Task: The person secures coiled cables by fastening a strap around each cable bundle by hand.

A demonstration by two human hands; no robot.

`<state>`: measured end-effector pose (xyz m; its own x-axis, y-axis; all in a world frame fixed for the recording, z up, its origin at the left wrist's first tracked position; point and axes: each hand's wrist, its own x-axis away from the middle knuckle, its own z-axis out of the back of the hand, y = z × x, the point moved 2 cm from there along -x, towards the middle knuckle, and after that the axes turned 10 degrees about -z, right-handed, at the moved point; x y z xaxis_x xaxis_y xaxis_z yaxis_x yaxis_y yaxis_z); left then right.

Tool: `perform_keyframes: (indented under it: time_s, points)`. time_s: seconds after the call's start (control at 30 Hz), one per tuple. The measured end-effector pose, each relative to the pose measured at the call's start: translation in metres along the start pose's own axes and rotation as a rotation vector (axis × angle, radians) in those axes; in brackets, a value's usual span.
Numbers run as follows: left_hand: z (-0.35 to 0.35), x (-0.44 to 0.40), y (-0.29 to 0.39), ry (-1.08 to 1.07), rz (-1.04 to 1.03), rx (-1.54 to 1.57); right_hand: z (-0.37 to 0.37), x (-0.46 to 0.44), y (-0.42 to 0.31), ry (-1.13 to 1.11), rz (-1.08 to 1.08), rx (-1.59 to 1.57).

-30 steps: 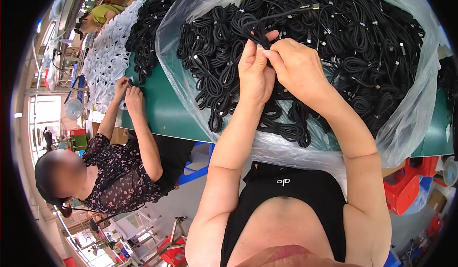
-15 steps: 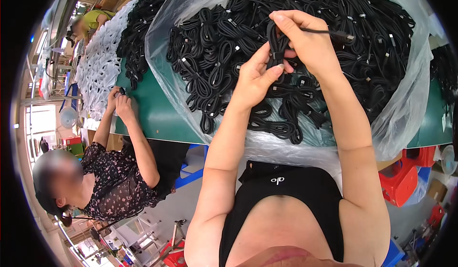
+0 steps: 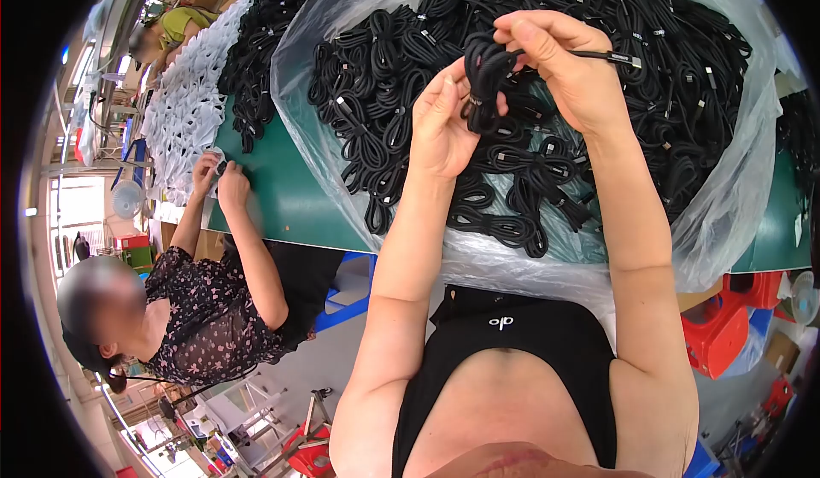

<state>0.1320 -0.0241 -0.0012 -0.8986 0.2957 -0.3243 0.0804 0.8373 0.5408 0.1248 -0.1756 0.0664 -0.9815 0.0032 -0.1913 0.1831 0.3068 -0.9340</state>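
Note:
A coiled black cable bundle is held up over the pile, with my left hand closed around its left side and lower part. Its loose end, tipped with a metal connector, runs through the fingers of my right hand, which pinch the cable just right of the coil. Beneath both hands, many coiled black cables fill an open clear plastic bag. Several bundles lie at the near side of the pile, close to the bag's front edge.
The bag rests on a green table. At the left, a co-worker in a flowered top handles a small dark item beside white pieces and more black cables. Another person is farther back. Red stools stand at the right.
My right hand has moved from beside my left hand to the upper right, drawing the cable's connector end out to the right. The held coil now shows more fully, and the view has shifted slightly.

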Motion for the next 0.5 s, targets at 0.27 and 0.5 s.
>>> perform_keyframes:
  time_s: [0.27, 0.5]
  points:
    - [0.008, 0.001, -0.004, 0.021, 0.293, 0.170, 0.009, 0.001, 0.006, 0.110, 0.080, -0.166]
    - [0.015, -0.003, 0.009, 0.239, -0.093, 0.475, -0.019, 0.013, -0.016, -0.246, 0.335, 0.555]
